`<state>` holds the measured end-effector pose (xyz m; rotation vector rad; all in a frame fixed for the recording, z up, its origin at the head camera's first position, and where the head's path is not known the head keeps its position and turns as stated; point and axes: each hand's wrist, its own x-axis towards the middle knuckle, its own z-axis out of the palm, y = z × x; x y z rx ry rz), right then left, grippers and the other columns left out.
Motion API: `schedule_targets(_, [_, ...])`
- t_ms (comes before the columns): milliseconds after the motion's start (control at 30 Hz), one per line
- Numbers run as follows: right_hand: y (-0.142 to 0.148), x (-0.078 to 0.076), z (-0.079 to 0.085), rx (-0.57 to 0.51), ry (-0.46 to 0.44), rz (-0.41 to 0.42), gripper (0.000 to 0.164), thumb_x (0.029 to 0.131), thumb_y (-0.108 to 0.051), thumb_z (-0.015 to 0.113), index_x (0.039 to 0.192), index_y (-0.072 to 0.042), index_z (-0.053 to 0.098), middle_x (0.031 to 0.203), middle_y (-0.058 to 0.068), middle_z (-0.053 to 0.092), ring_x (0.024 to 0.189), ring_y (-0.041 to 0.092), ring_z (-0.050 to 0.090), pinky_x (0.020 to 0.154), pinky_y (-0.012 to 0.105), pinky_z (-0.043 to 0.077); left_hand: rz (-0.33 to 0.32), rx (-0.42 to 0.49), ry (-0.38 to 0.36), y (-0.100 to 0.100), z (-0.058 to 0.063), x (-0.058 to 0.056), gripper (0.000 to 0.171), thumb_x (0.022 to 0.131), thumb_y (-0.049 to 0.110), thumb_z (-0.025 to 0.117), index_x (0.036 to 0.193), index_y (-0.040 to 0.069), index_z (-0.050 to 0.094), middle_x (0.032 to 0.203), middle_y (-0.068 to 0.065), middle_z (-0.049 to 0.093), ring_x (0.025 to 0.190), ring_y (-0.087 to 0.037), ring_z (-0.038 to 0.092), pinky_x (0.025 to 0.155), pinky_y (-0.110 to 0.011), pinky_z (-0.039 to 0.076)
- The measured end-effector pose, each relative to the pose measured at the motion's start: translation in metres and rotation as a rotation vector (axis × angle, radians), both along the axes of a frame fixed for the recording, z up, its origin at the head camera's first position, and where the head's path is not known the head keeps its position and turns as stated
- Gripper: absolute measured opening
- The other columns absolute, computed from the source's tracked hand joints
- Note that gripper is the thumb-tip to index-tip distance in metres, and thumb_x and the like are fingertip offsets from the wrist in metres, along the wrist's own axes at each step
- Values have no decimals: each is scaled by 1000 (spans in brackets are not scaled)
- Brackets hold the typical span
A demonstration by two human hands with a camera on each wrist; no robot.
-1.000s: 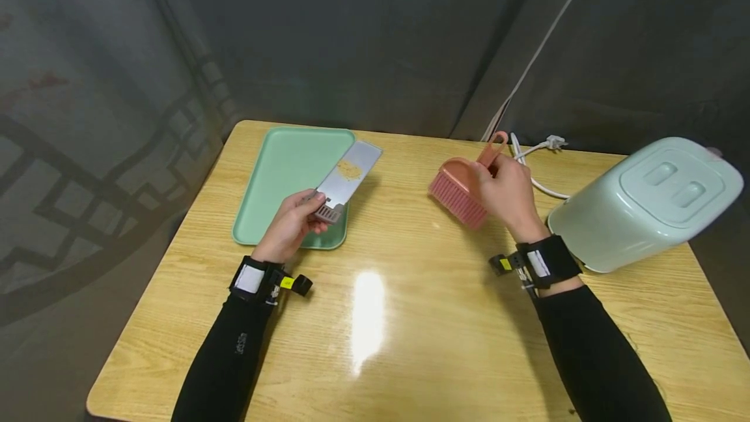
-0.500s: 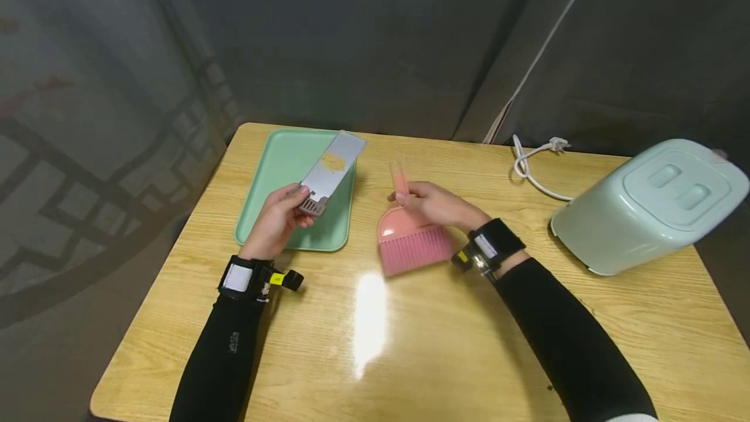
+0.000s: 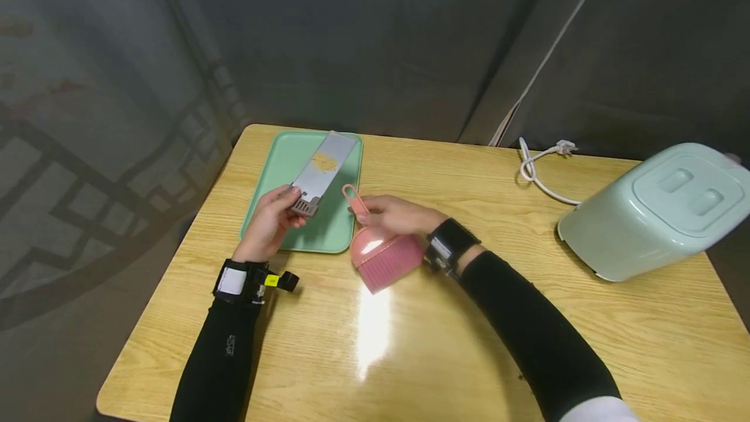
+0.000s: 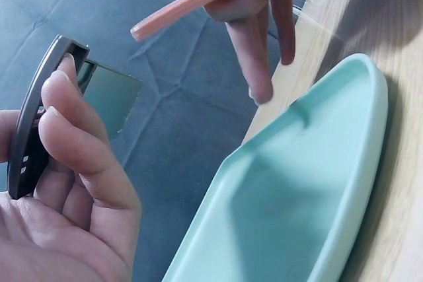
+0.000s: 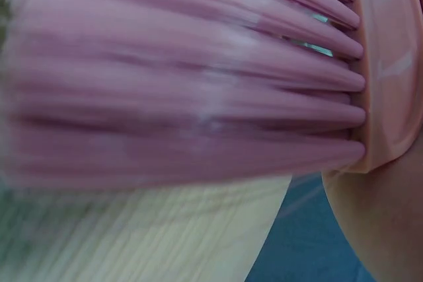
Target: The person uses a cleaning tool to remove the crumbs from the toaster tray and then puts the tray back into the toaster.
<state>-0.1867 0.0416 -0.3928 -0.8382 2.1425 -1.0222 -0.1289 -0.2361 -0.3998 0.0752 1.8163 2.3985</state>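
Brush (image 3: 383, 256): swung left since a second ago, right hand (image 3: 394, 215) gripping its handle, pink bristles slanting over counter (image 3: 316, 363) | left hand (image 3: 263, 223) pinching metal plate (image 3: 317, 180), yellowish crumbs (image 3: 324, 161) on top, above green tray (image 3: 329, 233) | wide wood stretch rightward to appliance (image 3: 638, 213).

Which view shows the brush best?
The head view: it takes in the brush from looped handle to bristles, the right hand covering only part. The left wrist view has just the handle and an edge of the body; the right wrist view, close-up bristles and some body.
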Motion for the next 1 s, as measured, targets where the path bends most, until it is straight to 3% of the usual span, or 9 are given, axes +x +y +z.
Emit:
schedule_targets(167, [-6,-1,-6,49,-14,1,43,108,-34,48,144,-12,56,125,5,66,112,18,63,104,44,48,8,-16,3,0,0,0,20,107,23,53,109,8,66,82,-4,70,61,-11,62,55,-21,50])
schedule_targets(500, [-2,4,-8,82,17,-27,36,108,-37,47,121,-10,66,99,2,68,90,15,65,87,36,54,1,-11,-7,-1,-4,-2,18,107,19,53,107,8,67,81,-4,69,61,-11,61,56,-21,50])
schedule_targets(767, [15,15,-6,126,44,-68,32,108,-36,47,113,-12,68,94,1,67,87,15,63,83,36,53,-7,-15,-23,4,-5,-6,18,107,19,53,108,5,64,80,-5,69,60,-12,61,55,-22,49])
schedule_targets(1000, [36,24,0,155,59,-102,36,108,-38,47,119,-11,68,96,1,66,90,16,61,86,38,52,-16,-39,-33,7,-4,-5,21,107,17,50,109,2,64,79,-5,68,59,-12,60,54,-21,48])
